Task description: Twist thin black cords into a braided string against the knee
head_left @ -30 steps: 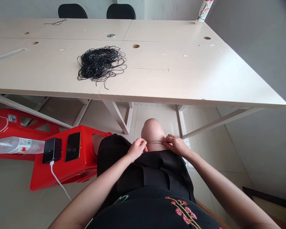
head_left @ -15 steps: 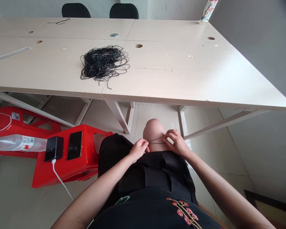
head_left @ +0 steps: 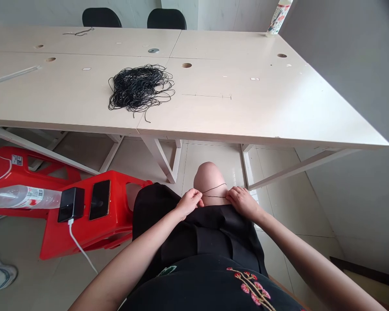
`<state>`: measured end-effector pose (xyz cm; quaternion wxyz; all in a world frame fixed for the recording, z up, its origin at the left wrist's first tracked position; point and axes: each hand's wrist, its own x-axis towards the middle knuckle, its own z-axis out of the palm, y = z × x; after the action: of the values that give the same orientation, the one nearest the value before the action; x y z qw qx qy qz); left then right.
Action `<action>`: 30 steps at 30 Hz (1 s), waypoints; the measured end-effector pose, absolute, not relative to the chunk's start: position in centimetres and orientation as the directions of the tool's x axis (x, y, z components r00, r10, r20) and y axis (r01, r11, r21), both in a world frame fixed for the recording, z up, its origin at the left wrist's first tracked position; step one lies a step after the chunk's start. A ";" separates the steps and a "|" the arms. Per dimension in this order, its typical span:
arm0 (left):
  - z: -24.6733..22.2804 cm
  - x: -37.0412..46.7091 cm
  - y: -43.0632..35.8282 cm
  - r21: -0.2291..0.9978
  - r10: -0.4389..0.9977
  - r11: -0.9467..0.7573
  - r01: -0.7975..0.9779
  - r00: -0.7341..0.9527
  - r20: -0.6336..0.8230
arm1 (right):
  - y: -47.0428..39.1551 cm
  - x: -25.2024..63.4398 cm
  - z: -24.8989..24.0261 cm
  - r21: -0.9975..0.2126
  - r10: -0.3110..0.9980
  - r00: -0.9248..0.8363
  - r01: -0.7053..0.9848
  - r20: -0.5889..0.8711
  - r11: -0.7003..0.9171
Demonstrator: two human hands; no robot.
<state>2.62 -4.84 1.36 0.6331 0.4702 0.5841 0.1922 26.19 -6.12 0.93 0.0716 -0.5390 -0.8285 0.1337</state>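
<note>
A thin black cord (head_left: 214, 197) stretches across my bare knee (head_left: 209, 175), showing as two strands that spread apart toward the right. My left hand (head_left: 190, 202) pinches it at the left side of the knee, where the strands meet. At the knee's right side, my right hand (head_left: 242, 201) has its fingers closed together on the lower strand; the fingertips partly hide the cord there. On the table beyond lies a tangled heap of black cord (head_left: 138, 88).
The pale table (head_left: 207, 121) spans the view ahead. To my left, a red stool (head_left: 116, 207) bears a phone (head_left: 100, 199), a black box with a white cable (head_left: 71, 204) and a plastic bottle (head_left: 35, 198). A patterned bottle (head_left: 278, 18) stands at the table's far right corner.
My right hand's fingers have closed together and dropped slightly at the knee's side. The upper strand now slants more. My left hand stays put. A shoe has come into view at lower left.
</note>
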 end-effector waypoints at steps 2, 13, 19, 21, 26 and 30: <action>1.3 2.6 -4.8 0.822 0.797 0.479 0.309 0.240 -0.555 | -5.6 25.9 1.3 -0.361 0.943 -0.332 0.877 0.022 0.317; 1.2 1.9 -4.6 0.812 0.789 0.507 0.288 0.225 -0.572 | -4.6 19.5 -1.7 -0.471 0.981 -0.172 0.875 -0.089 0.111; 1.4 1.4 -4.3 0.820 0.790 0.509 0.263 0.235 -0.566 | -3.5 19.2 -1.6 -0.530 0.985 -0.095 0.848 -0.141 0.005; 1.4 1.3 -4.2 0.820 0.789 0.507 0.266 0.240 -0.566 | -3.6 19.0 -1.5 -0.525 0.986 -0.093 0.851 -0.140 0.006; 1.6 1.4 -4.0 0.817 0.788 0.503 0.283 0.237 -0.568 | -3.9 19.0 -1.0 -0.474 0.989 -0.065 0.880 -0.130 -0.004; 1.5 1.8 -3.6 0.831 0.799 0.482 0.278 0.250 -0.548 | -3.3 19.4 -0.6 -0.511 0.988 -0.018 0.857 -0.152 -0.063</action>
<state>1.81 -3.58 1.52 0.6385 0.4661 0.5775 0.2038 19.39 -3.26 -0.56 0.1352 -0.6875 -0.6712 0.2422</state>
